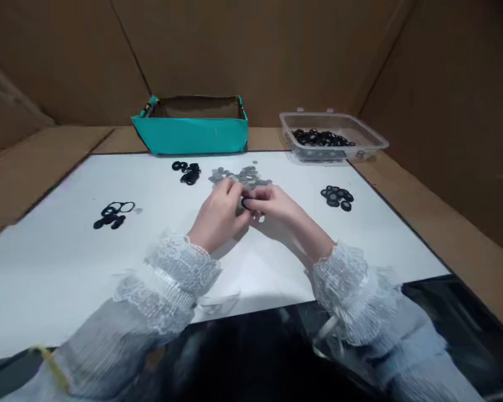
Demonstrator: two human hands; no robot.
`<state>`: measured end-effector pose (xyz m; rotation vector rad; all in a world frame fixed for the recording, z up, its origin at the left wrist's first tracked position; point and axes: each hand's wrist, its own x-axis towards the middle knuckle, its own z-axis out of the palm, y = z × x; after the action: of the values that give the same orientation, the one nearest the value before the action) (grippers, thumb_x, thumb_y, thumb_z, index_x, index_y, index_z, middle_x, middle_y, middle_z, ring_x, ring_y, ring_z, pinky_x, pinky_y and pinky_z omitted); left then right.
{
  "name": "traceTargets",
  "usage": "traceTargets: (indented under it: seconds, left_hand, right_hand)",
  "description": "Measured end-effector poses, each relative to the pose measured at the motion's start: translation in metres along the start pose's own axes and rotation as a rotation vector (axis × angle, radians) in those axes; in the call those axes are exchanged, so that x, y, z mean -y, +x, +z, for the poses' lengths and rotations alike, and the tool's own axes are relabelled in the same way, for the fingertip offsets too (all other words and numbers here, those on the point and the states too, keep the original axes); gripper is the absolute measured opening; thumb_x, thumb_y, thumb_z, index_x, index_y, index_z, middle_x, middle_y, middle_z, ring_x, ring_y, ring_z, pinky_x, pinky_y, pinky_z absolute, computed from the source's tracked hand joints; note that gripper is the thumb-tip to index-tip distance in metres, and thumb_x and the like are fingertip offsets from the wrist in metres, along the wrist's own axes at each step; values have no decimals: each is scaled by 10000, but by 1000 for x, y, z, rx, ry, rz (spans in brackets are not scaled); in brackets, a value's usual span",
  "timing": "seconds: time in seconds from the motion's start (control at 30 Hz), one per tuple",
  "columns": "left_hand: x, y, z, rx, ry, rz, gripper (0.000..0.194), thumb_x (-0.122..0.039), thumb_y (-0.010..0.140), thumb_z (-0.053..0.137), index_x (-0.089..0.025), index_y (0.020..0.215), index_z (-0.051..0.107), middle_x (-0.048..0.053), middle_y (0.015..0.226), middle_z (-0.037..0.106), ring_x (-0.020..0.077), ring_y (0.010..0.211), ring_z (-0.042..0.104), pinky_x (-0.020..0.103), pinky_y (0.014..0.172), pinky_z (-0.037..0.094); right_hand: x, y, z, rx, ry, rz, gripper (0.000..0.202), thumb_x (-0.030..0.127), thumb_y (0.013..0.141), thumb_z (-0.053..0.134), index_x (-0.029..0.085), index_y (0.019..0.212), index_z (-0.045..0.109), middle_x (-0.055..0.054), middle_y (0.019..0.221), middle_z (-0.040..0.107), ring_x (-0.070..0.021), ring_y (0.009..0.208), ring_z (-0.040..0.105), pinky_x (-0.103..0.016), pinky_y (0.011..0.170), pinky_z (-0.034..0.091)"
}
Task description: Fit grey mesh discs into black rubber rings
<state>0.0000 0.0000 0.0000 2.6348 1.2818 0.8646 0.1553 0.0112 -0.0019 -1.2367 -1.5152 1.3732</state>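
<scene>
My left hand (222, 215) and my right hand (276, 206) meet over the middle of the white sheet, fingertips close together. A small black ring (246, 202) sits between them, pinched by my right thumb and fingers. The left fingers are curled closed at the ring's left side; whatever they grip is hidden by the hand. Just behind the hands lies a loose pile of small grey discs (247, 174), partly covered by my fingers.
Black rings lie in clusters at the left (109, 215), back left (188, 173) and right (337, 197). Behind stand a teal open box (193, 135) and a clear plastic container (371, 140) holding many black rings (318, 138). Cardboard walls (251, 56) surround the white sheet (58, 268).
</scene>
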Motion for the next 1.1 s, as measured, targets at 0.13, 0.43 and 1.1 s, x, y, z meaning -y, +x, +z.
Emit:
traceTargets:
  seconds: [0.13,0.43,1.1]
  left_hand:
    - [4,2,1,4,-22,97,360,-43,783,492,-110,1126,582,145,1109,532,278,1097,520,419,929,482]
    - [89,7,-11,-227,222,-627,313,-162,843,463,-113,1101,633,170,1081,593,333,1111,526,474,1007,410]
    - [64,8,-1,-293,41,-295,160,-243,811,556,-173,948,514,81,870,639,213,791,610,345,761,500]
  right_hand:
    - [2,-3,-3,28,-2,0,96,162,705,572,158,613,545,25,520,535,-93,496,505,-217,511,386]
    - [-18,-21,-86,-683,-577,-123,84,190,698,596,196,776,566,-11,634,590,-169,607,539,-300,634,404]
    - [-25,-19,-57,-689,-495,-380,125,271,825,533,182,766,596,-51,776,625,-163,690,542,-309,684,454]
